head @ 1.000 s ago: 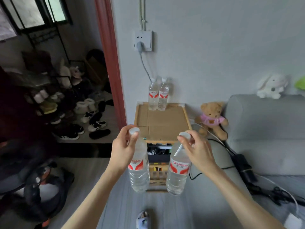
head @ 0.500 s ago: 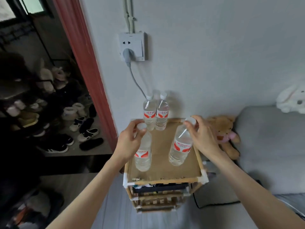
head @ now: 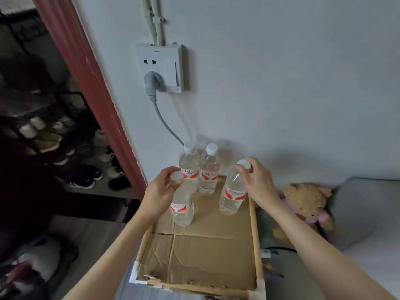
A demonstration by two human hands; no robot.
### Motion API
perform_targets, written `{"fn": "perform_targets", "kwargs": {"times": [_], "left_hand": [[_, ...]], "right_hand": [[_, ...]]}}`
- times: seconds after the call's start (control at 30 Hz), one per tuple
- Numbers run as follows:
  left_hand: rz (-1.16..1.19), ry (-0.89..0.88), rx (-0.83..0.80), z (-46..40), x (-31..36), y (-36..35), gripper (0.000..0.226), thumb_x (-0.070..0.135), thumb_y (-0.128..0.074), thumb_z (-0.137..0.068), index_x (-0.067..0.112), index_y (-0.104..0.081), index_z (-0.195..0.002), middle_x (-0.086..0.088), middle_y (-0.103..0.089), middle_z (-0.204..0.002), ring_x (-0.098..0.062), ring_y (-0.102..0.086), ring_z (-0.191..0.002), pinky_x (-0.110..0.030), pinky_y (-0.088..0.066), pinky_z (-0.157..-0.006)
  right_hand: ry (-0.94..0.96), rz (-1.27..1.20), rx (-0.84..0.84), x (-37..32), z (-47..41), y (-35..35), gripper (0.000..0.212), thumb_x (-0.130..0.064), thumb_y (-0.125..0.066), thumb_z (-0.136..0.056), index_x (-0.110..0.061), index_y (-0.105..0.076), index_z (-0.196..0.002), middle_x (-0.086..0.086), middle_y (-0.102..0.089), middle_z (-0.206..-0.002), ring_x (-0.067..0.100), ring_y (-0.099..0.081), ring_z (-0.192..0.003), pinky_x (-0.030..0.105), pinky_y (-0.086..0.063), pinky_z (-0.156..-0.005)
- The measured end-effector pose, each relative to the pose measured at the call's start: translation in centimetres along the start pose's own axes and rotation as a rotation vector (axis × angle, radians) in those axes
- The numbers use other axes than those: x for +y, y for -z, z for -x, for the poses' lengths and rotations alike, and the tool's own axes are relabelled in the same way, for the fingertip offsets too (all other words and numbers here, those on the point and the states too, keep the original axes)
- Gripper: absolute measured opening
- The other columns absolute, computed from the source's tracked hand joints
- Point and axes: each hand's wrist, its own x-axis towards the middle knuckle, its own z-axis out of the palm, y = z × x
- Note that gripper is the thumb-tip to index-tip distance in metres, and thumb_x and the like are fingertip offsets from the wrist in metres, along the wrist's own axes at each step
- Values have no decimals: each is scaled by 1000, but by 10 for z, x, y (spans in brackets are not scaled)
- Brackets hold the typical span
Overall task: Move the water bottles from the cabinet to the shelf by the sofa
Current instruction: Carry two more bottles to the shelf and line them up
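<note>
The left hand point(head: 161, 188) and right hand point(head: 258, 180) each pinch a water bottle's cap, both bottles near-upright (right one tilted) over the shelf point(head: 252, 230).

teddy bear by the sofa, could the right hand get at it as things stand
Probably not yet: the right hand grips the cap of a water bottle over the shelf top. The teddy bear sits just right of it with nothing between, so once the bottle is released the way looks free.
</note>
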Motion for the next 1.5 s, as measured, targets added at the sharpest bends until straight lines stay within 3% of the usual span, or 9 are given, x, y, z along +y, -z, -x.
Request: {"fn": "perform_targets", "kwargs": {"times": [0.2,0.4,0.63,0.8,0.9,1.0,1.17,1.3,1.5], "left_hand": [[-7,1,67,-14,4,-11,20,15,-56,-88,22,-56,-106,19,-63,-96,8,-57,-90,-19,-45,-79],[80,-25,22,-15,4,-16,25,12,-52,-90,18,-53,-114,12,-62,-105,10,-57,-92,-5,-42,-78],[4,-150,-124,-17,4,0,32,13,-55,-88,37,-57,-110,19,-53,-122,1,-46,-119,-28,-37,-103],[-20,-180,-248,-16,0,11,35,9,-49,-92,26,-52,-123,9,-52,-128,1,-46,-120,-23,-36,-104],[-65,-192,-133,-14,1,11,36,4,-52,-89,29,-57,-113,7,-59,-116,8,-51,-107,-8,-38,-91],[-55,-175,-76,-14,1,10,32,5,-57,-86,27,-62,-109,8,-61,-111,4,-55,-101,-8,-42,-87],[-78,-154,-133,-16,3,16,31,10,-57,-87,22,-59,-115,8,-59,-112,-6,-56,-104,-22,-44,-91],[-94,-175,-230,-17,2,21,35,12,-52,-90,20,-53,-124,10,-54,-121,-1,-51,-112,-16,-42,-95],[-67,-133,-131,-18,5,16,31,9,-60,-84,25,-61,-112,17,-60,-104,5,-55,-96,-7,-43,-80]], "right_hand": [[29,-38,-55,12,-33,-9,32,-32,-53,-89,-9,-54,-110,6,-62,-102,20,-56,-89,24,-35,-73],[47,-71,-161,11,-40,-8,35,-37,-52,-88,-12,-50,-112,-2,-56,-99,17,-55,-92,27,-43,-75],[78,-106,-318,15,-26,7,43,-25,-44,-94,-24,-35,-136,-2,-37,-145,14,-35,-132,31,-32,-107],[23,-35,-255,11,-34,6,38,-25,-49,-92,-25,-44,-130,3,-55,-129,18,-53,-114,33,-46,-94],[-1,12,-184,9,-39,4,28,-31,-60,-84,-25,-54,-111,-2,-64,-107,17,-59,-97,36,-50,-83],[-19,61,-117,6,-42,3,26,-36,-66,-79,-21,-55,-97,-3,-63,-93,16,-57,-85,34,-47,-72],[-16,9,-212,4,-41,7,30,-33,-59,-83,-23,-53,-111,-5,-60,-109,12,-55,-96,30,-47,-79],[7,28,-293,4,-39,12,43,-24,-49,-91,-26,-40,-134,-2,-49,-133,14,-52,-108,32,-44,-93],[-41,35,-272,4,-46,12,30,-31,-60,-85,-26,-52,-113,-4,-62,-110,14,-57,-97,30,-46,-80]]}}
